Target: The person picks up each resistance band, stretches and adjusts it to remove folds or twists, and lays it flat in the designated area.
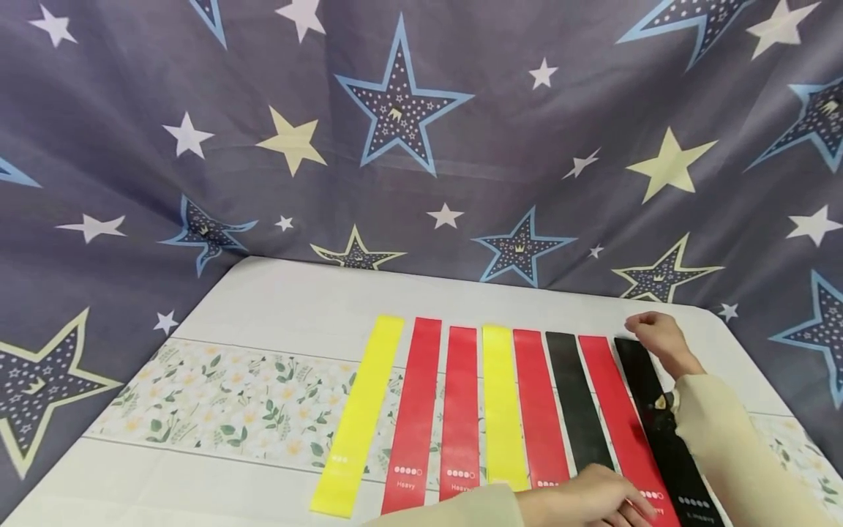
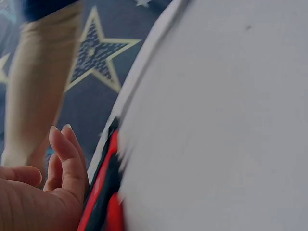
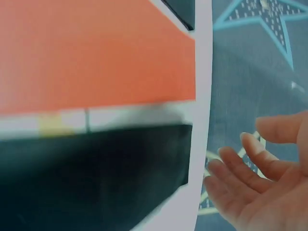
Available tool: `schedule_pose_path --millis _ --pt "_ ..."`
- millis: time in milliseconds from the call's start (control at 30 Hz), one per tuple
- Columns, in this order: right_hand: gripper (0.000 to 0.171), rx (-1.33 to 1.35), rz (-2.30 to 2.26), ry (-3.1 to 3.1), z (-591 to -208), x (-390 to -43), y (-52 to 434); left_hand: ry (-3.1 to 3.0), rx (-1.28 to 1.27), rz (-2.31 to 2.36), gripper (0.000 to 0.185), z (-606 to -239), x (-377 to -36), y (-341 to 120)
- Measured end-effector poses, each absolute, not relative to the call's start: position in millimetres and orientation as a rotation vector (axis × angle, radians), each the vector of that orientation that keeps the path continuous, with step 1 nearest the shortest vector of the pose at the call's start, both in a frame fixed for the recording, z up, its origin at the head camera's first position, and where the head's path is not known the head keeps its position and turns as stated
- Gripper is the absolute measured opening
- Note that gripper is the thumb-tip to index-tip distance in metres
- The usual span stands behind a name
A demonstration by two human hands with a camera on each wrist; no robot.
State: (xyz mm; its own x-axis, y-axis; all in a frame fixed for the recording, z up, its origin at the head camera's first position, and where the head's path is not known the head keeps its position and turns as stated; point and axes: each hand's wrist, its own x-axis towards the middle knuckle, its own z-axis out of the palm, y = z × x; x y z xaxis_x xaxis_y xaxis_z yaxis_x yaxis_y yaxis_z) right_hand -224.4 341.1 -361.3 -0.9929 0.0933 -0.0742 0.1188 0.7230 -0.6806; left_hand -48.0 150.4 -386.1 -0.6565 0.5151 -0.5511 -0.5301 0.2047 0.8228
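Flat resistance bands lie side by side on the table. At the right end is a black band (image 1: 639, 366) marked X-Heavy, beside a red band (image 1: 602, 373) marked Heavy. My right hand (image 1: 664, 342) hovers near the black band's far end, its fingers loosely bent and holding nothing; the right wrist view shows the fingers (image 3: 240, 178) apart from the black band (image 3: 106, 168). Over the near ends of the red and black bands is my left hand (image 1: 586, 498), palm turned sideways. Its fingers (image 2: 70, 163) are relaxed, with nothing between them in the left wrist view.
Further left lie another black band (image 1: 579, 402), several red bands (image 1: 415, 410) and two yellow ones (image 1: 362, 410). A floral strip (image 1: 237, 402) crosses the white table (image 1: 296, 293). A star-patterned cloth (image 1: 487, 146) hangs behind the table.
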Motion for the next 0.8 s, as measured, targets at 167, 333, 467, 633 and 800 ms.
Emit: schedule_pose_path --millis 167,333,467,633,800 --pt "0.041 0.114 -1.149 2.931 -363 -225 326 1.480 -0.057 1.702 0.020 -378 -68 123" --pt "0.038 0.089 -1.165 2.955 -362 -224 316 1.593 0.070 1.779 0.020 -372 -86 97" --pt "0.038 0.068 -1.150 2.964 -359 -223 311 1.706 0.122 1.805 0.020 -368 -97 75" --pt "0.041 0.041 -1.119 2.973 -357 -222 304 1.839 0.109 1.804 0.021 -362 -114 42" --pt "0.041 0.004 -1.049 3.013 -358 -223 297 1.928 0.084 1.846 0.023 -361 -128 10"
